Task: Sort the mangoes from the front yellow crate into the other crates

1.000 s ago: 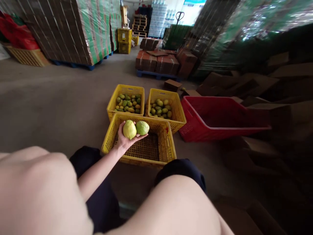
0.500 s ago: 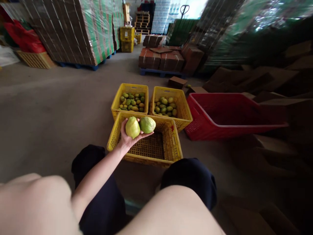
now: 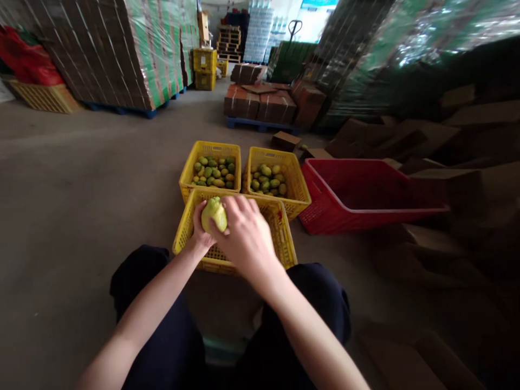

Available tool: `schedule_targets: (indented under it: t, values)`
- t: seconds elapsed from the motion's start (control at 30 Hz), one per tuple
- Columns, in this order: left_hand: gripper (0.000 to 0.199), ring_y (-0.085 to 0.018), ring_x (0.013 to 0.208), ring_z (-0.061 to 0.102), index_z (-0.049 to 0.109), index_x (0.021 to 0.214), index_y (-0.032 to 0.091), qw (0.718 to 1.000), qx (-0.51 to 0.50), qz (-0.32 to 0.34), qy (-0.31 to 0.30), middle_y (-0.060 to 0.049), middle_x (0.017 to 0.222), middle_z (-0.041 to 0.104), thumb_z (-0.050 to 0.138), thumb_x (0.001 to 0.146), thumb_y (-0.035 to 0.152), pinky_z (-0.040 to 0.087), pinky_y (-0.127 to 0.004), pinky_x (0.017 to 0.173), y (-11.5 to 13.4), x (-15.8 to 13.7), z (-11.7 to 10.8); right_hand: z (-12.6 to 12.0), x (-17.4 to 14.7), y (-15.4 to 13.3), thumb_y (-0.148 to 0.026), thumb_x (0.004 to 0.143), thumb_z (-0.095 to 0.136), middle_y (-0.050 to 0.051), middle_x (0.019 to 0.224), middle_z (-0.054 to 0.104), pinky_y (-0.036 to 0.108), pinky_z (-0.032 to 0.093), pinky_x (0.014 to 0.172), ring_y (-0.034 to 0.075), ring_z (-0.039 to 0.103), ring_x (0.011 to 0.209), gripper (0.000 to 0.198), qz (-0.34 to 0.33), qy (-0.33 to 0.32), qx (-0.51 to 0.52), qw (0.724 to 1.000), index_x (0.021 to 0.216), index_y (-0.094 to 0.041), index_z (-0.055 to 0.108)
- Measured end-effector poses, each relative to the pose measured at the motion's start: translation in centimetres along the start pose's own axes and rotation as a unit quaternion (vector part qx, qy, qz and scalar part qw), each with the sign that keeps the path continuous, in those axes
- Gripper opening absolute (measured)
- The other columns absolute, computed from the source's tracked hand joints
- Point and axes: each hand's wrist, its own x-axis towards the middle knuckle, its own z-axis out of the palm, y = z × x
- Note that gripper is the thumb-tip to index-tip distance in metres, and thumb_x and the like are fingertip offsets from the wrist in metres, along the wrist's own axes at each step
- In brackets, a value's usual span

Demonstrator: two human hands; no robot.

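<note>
My left hand (image 3: 200,227) is closed around a pale yellow-green fruit (image 3: 214,215), shaped like a small papaya, above the front yellow crate (image 3: 289,238). My right hand (image 3: 247,233) curls over the left palm, its thumb by that fruit. Its fingers hide the spot where a second, greener fruit lay, so I cannot tell exactly which fruit they grip. Through the gaps the slatted floor of the front crate shows. Just behind it stand a left yellow crate (image 3: 182,176) and a right yellow crate (image 3: 298,189), both with several green and yellow fruits inside.
A red plastic tub (image 3: 325,219) stands right of the crates, beside loose cardboard (image 3: 430,238). Farther back are strapped red cartons (image 3: 260,103) on a blue pallet, wrapped stacks (image 3: 158,54) and a pallet jack handle (image 3: 294,26). My knees flank the front crate.
My right hand has come in from below to meet the left hand and now covers the second fruit. The left hand still holds its fruit. The view has shifted slightly.
</note>
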Motion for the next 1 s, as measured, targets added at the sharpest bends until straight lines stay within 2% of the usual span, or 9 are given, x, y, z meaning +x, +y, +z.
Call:
schedule_targets:
  t: [0.07, 0.17, 0.3, 0.37, 0.5, 0.6, 0.87, 0.93, 1.0]
  values:
    - [0.041, -0.024, 0.08, 0.066, 0.06, 0.08, 0.018, 0.994, -0.079, -0.07, -0.026, -0.007, 0.078, 0.066, 0.04, 0.086, 0.053, 0.055, -0.039, 0.074, 0.5, 0.1, 0.1, 0.7, 1.1, 4.4, -0.042, 0.077, 0.07, 0.02, 0.116, 0.059, 0.047, 0.048, 0.086, 0.033, 0.056, 0.106, 0.051, 0.081, -0.004, 0.005, 0.997, 0.116, -0.013, 0.056]
    - [0.036, -0.021, 0.068, 0.065, 0.061, 0.08, 0.016, 0.967, -0.187, -0.163, -0.054, -0.006, 0.074, 0.066, 0.048, 0.082, 0.05, 0.056, -0.047, 0.074, 0.7, 0.3, 0.2, 2.7, 1.8, 8.8, -0.049, 0.072, 0.073, 0.013, 0.11, 0.065, 0.043, 0.05, 0.083, 0.027, 0.062, 0.098, 0.06, 0.094, -0.092, 0.139, 0.981, 0.12, -0.018, 0.055]
    - [0.023, -0.021, 0.07, 0.067, 0.063, 0.08, 0.016, 0.972, -0.191, -0.129, -0.037, -0.004, 0.077, 0.068, 0.056, 0.077, 0.038, 0.056, -0.048, 0.08, -0.1, 0.8, 0.1, 5.5, 1.2, 12.1, -0.047, 0.063, 0.078, 0.005, 0.096, 0.069, 0.039, 0.05, 0.083, 0.022, 0.064, 0.089, 0.056, 0.102, -0.108, 0.325, 0.934, 0.11, -0.021, 0.061]
    - [0.017, -0.023, 0.076, 0.068, 0.063, 0.079, 0.016, 0.973, -0.174, -0.151, -0.014, -0.006, 0.078, 0.069, 0.059, 0.075, 0.032, 0.056, -0.046, 0.082, -0.5, 1.2, 0.1, 6.8, 0.6, 13.0, -0.043, 0.06, 0.08, 0.002, 0.092, 0.069, 0.037, 0.052, 0.08, 0.021, 0.064, 0.085, 0.052, 0.148, -0.076, 0.436, 0.885, 0.104, -0.022, 0.062]
    - [0.02, -0.023, 0.078, 0.069, 0.062, 0.082, 0.016, 0.959, -0.196, -0.196, 0.06, -0.007, 0.079, 0.07, 0.057, 0.082, 0.035, 0.056, -0.048, 0.081, -0.8, 2.0, 0.1, 8.5, -0.1, 13.6, -0.037, 0.056, 0.078, -0.001, 0.08, 0.067, 0.033, 0.053, 0.066, 0.018, 0.064, 0.071, 0.042, 0.286, 0.026, 0.589, 0.755, 0.089, -0.024, 0.056]
    - [0.022, -0.021, 0.075, 0.07, 0.062, 0.086, 0.017, 0.949, -0.221, -0.189, 0.119, -0.004, 0.079, 0.071, 0.055, 0.085, 0.038, 0.055, -0.051, 0.084, -0.8, 2.5, 0.0, 8.6, 0.2, 13.4, -0.034, 0.057, 0.076, -0.002, 0.076, 0.065, 0.03, 0.051, 0.061, 0.017, 0.062, 0.066, 0.036, 0.303, 0.054, 0.653, 0.692, 0.083, -0.024, 0.054]
    - [0.032, -0.021, 0.072, 0.068, 0.067, 0.082, 0.016, 0.962, -0.205, -0.124, 0.128, -0.005, 0.072, 0.069, 0.046, 0.084, 0.04, 0.054, -0.044, 0.08, -1.1, 2.3, 0.8, 8.3, 0.7, 12.9, -0.05, 0.068, 0.07, 0.004, 0.081, 0.07, 0.03, 0.051, 0.062, 0.02, 0.066, 0.074, 0.033, 0.329, 0.082, 0.662, 0.668, 0.078, -0.019, 0.064]
    - [0.034, -0.023, 0.077, 0.068, 0.067, 0.074, 0.016, 0.979, -0.162, -0.059, 0.111, -0.006, 0.068, 0.068, 0.045, 0.083, 0.04, 0.054, -0.038, 0.077, -1.3, 2.0, 1.1, 8.4, 0.6, 12.5, -0.054, 0.073, 0.063, 0.005, 0.081, 0.071, 0.032, 0.052, 0.066, 0.022, 0.067, 0.077, 0.036, 0.324, 0.117, 0.651, 0.677, 0.079, -0.019, 0.063]
    - [0.031, -0.025, 0.087, 0.068, 0.068, 0.069, 0.017, 0.991, -0.1, 0.03, 0.087, -0.006, 0.071, 0.07, 0.046, 0.082, 0.036, 0.053, -0.033, 0.078, -1.4, 1.7, 1.1, 8.4, 0.2, 11.7, -0.056, 0.079, 0.052, 0.006, 0.081, 0.071, 0.034, 0.052, 0.071, 0.023, 0.068, 0.079, 0.039, 0.3, 0.161, 0.617, 0.709, 0.079, -0.019, 0.063]
